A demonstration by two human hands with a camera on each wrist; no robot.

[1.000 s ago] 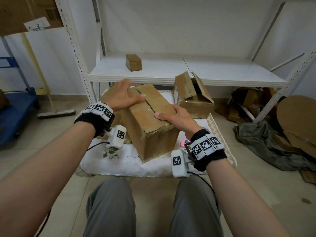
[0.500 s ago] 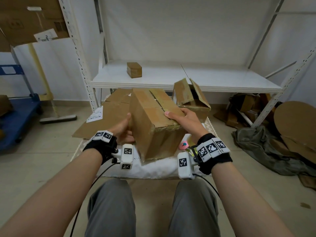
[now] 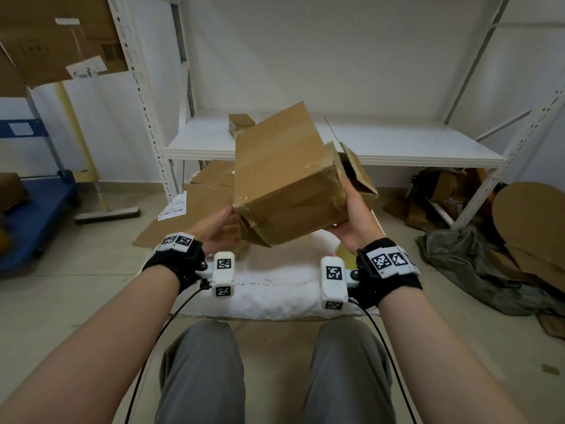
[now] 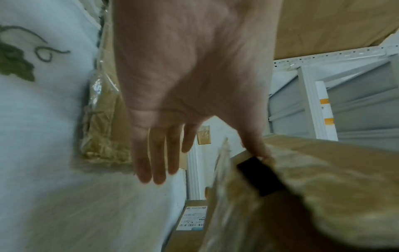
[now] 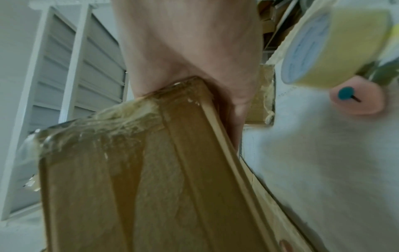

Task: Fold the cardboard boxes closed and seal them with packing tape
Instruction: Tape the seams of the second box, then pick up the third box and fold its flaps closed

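A brown cardboard box [image 3: 284, 179] with glossy tape along its edges is up in the air, tilted, above the white cushion [image 3: 275, 289]. My left hand [image 3: 218, 229] is at its lower left corner; in the left wrist view the fingers [image 4: 155, 162] are straight and the thumb [image 4: 257, 148] presses on the box [image 4: 323, 170]. My right hand [image 3: 351, 215] grips the lower right edge, thumb up the near face, fingers behind. In the right wrist view the box corner [image 5: 151, 153] sits in the palm. A second box [image 3: 359, 175] stands behind with flaps open. A yellowish tape roll [image 5: 336, 47] lies on the cushion.
A small box [image 3: 241, 122] sits on the white shelf [image 3: 412, 148]. Flattened cardboard with a label [image 3: 195, 206] lies left of the cushion. A pink object [image 5: 356, 97] lies by the tape. A blue cart [image 3: 33, 215] stands left; cardboard scraps and cloth [image 3: 477, 264] lie right.
The box has gone from resting on the cushion to being lifted and tipped over. My left hand moved from its top to its lower left corner; my right hand stayed on it.
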